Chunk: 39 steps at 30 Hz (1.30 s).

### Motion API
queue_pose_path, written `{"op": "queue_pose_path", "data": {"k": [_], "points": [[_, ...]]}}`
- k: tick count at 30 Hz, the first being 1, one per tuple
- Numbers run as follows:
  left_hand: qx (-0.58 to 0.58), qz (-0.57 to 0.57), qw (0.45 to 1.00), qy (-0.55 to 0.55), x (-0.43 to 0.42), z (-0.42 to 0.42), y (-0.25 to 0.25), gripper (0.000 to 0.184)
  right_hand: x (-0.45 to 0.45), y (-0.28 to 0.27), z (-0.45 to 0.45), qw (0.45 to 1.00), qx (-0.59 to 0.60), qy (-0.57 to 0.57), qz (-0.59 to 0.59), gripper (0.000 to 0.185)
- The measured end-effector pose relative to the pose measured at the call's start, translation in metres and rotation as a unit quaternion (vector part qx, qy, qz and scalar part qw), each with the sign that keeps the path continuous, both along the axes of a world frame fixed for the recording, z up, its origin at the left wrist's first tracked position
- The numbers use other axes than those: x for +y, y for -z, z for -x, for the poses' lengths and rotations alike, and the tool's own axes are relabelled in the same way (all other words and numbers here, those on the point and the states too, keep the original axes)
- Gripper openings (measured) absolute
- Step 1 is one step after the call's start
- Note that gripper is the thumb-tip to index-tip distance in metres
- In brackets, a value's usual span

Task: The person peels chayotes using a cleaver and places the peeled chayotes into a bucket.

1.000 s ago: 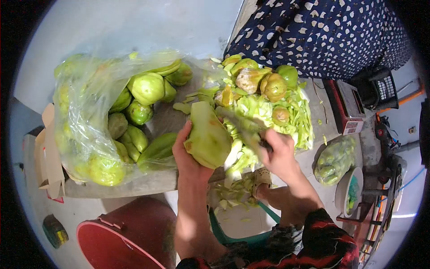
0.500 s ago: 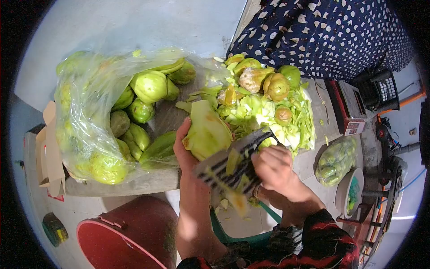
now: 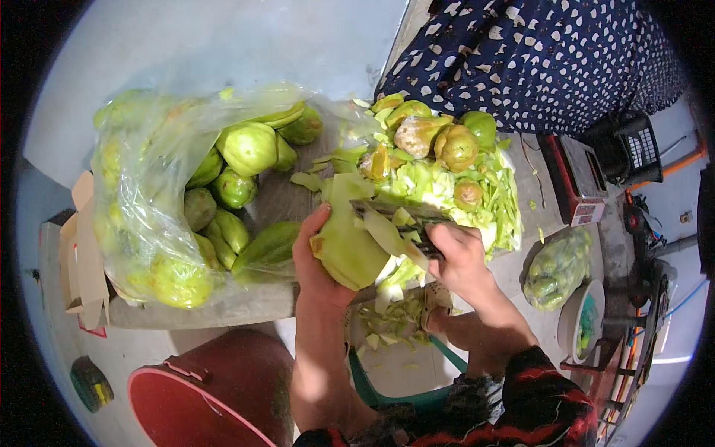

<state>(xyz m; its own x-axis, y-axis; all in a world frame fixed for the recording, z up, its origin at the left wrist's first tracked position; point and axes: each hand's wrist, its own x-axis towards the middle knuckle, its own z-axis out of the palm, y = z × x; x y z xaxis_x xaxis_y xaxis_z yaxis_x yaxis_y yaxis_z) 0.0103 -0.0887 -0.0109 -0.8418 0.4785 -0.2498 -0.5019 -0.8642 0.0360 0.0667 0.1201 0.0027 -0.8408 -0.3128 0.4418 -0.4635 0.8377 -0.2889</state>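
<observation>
Being cupped in the left hand (image 3: 319, 267) near the edge of the grey surface (image 3: 208, 317), a pale-green, mostly peeled, pear-shaped fruit (image 3: 348, 259) is presumably steadied so its bared side faces the dark, flat-bladed tool (image 3: 426, 240) clasped in the right hand (image 3: 462, 257); light-green peelings (image 3: 500, 197) are heaped beyond.

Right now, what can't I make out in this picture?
Head view:
Left hand: palm hidden behind the part-peeled fruit.
Knife: handle hidden by the right hand.
Plastic bag: cloudy film blurs how many fruits it holds.
Red bucket: cut off by the bottom edge.
Red device: label too small to read.
</observation>
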Motion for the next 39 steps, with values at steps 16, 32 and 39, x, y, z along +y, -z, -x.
{"op": "queue_pose_path", "data": {"k": [16, 32, 39], "points": [[0.019, 0.077, 0.996, 0.029, 0.007, -0.005, 0.001, 0.046, -0.004, 0.007, 0.009, 0.996, -0.048, 0.077, 0.009, 0.029], [0.06, 0.142, 0.987, -0.044, 0.007, -0.001, 0.005, 0.055, 0.005, -0.013, 0.009, 0.929, -0.074, 0.176, 0.316, 0.012], [0.146, 0.243, 0.953, -0.109, 0.005, 0.001, -0.002, 0.071, -0.002, -0.019, 0.001, 0.922, -0.18, 0.156, 0.305, 0.008]]}}
